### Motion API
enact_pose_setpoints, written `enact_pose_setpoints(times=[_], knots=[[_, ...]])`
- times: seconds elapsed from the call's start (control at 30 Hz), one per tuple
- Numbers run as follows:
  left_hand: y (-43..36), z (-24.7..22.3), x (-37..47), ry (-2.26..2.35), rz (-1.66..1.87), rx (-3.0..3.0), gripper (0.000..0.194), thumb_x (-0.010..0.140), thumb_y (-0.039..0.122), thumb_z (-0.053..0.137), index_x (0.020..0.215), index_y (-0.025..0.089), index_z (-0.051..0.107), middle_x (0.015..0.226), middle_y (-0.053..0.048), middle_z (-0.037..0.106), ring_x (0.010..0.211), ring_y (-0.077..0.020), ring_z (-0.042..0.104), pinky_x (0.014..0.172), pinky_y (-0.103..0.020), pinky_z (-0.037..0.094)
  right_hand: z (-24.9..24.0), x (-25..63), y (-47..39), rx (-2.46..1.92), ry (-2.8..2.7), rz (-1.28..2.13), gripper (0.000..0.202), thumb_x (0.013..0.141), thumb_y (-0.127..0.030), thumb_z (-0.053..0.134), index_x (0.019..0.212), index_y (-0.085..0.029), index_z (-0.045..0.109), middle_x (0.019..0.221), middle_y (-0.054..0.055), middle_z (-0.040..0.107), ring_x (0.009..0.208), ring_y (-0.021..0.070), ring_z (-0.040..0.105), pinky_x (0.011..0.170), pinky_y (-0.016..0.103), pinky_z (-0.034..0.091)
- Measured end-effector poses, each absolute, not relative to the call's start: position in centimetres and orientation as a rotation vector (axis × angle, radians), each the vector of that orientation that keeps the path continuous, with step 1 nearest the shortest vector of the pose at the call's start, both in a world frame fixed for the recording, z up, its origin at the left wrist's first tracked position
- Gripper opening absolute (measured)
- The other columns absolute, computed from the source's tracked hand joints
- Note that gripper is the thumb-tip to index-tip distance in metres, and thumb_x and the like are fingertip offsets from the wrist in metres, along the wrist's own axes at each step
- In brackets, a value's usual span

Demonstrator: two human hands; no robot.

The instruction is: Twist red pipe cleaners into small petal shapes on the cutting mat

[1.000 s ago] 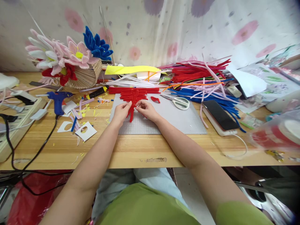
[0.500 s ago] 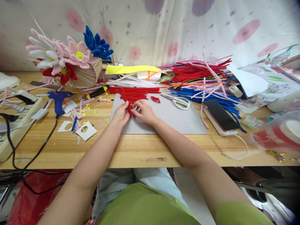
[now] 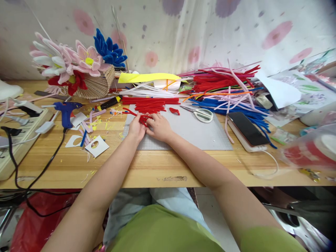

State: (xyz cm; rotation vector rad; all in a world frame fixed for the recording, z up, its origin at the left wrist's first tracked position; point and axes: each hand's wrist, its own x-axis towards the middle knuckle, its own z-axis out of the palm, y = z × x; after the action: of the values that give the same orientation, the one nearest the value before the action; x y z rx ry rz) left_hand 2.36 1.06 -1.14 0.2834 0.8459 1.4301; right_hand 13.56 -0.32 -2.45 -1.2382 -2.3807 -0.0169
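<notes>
Red pipe cleaners [image 3: 144,120] are pinched between my two hands over the grey cutting mat [image 3: 196,137], with loose ends poking out to the upper left. My left hand [image 3: 137,128] grips them from the left side. Close against it, my right hand [image 3: 159,128] has its fingers closed on the same red pieces; its fingertips are partly hidden. Just beyond my hands lies a row of cut red pipe cleaners [image 3: 151,105]. A small bent red piece [image 3: 174,111] rests to the right of that row, beside white-handled scissors [image 3: 202,115].
Left are a blue glue gun [image 3: 67,113], punched white cards [image 3: 97,147], scraps and a power strip [image 3: 23,140]. Pipe-cleaner flowers [image 3: 89,61] stand at the back left. Bundled pipe cleaners [image 3: 220,82] lie at the back; a phone [image 3: 246,127] and a bagged cup [image 3: 309,150] are right.
The red pipe cleaners in my hands have turned, their ends now pointing left instead of up and down. My right hand's fingers have come down and closed nearer my left hand.
</notes>
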Motion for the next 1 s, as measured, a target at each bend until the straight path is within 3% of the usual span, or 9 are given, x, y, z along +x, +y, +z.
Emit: enact_pose_setpoints(times=[0.2,0.33,0.47,0.57,0.73,1.0], knots=[[1.0,-1.3,2.5,0.909,1.417,0.288,0.040,0.094,0.029,0.032,0.066,0.013,0.057,0.068,-0.006,0.065,0.081,-0.0134,0.065,0.086,-0.028,0.047,-2.5,13.5,0.0,-1.233,-2.442,-0.054,0.029,0.085,-0.029,0.045,0.104,-0.014,0.062,0.111,0.015,0.056,0.101,0.0264,0.046,0.084,0.038,0.038],[1.0,-1.2,1.8,0.932,1.466,0.326,0.027,0.090,0.030,0.045,0.071,0.014,0.057,0.073,-0.004,0.067,0.079,-0.0126,0.066,0.084,-0.027,0.048,-2.5,13.8,0.3,-1.188,-2.444,0.078,0.027,0.089,-0.028,0.038,0.094,-0.013,0.061,0.102,0.014,0.058,0.095,0.0225,0.047,0.085,0.035,0.037],[1.0,-1.2,1.2,0.841,1.493,0.403,0.013,0.085,0.022,0.054,0.074,0.015,0.057,0.078,-0.003,0.069,0.078,-0.0102,0.066,0.083,-0.024,0.049,-2.7,14.4,0.8,-1.062,-2.257,0.410,0.022,0.088,-0.029,0.040,0.076,-0.017,0.053,0.084,0.007,0.057,0.082,0.0170,0.048,0.081,0.031,0.038],[0.9,-1.2,1.1,0.823,1.436,0.459,0.006,0.080,0.018,0.060,0.076,0.016,0.057,0.081,-0.002,0.069,0.079,-0.0101,0.066,0.080,-0.023,0.049,-2.7,14.7,1.0,-1.015,-1.972,0.839,0.025,0.085,-0.031,0.042,0.064,-0.019,0.042,0.067,0.000,0.049,0.067,0.0127,0.045,0.070,0.028,0.040],[0.9,-1.3,1.3,0.860,1.450,0.471,0.010,0.074,0.013,0.065,0.072,0.016,0.056,0.074,0.001,0.068,0.071,-0.0086,0.064,0.075,-0.023,0.048,-2.4,14.8,1.0,-0.868,-1.502,1.537,0.015,0.079,-0.027,0.043,0.066,-0.019,0.040,0.058,-0.003,0.050,0.056,0.0107,0.048,0.056,0.024,0.041],[1.2,-1.6,1.8,0.944,1.603,0.454,0.016,0.076,0.011,0.062,0.063,0.014,0.053,0.060,0.002,0.061,0.057,-0.0051,0.057,0.068,-0.019,0.045,-2.2,14.4,0.9,-0.759,-1.396,1.770,0.013,0.073,-0.025,0.049,0.063,-0.017,0.044,0.057,-0.001,0.056,0.054,0.0107,0.054,0.052,0.023,0.043]])
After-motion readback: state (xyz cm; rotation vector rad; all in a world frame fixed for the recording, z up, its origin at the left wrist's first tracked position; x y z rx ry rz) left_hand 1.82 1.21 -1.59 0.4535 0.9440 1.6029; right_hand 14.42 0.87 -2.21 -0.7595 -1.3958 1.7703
